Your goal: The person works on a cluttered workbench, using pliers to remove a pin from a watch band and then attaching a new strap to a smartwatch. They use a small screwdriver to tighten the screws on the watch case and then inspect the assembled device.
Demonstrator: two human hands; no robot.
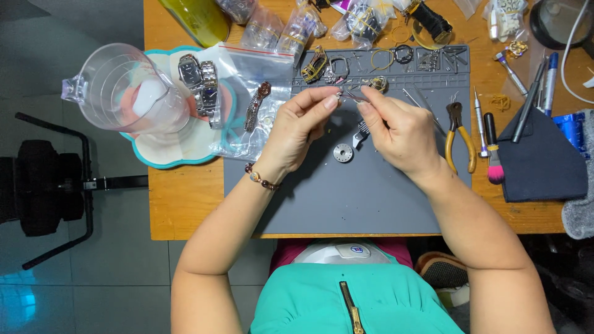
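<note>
Pinching a small silvery metal watch part (351, 94) between thumb and forefinger, the left hand (297, 127) meets the right hand (399, 127), whose fingers close narrowly on its other end, above the grey rubber work mat (346, 198). Just below lie a round silver disc (343, 153) and yellow-handled pliers (459, 136).

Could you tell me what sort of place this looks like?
Probably a watch repair bench: a grey work mat on a wooden table, wristwatches in clear bags, pliers, and both hands pinching a small metal part.
</note>
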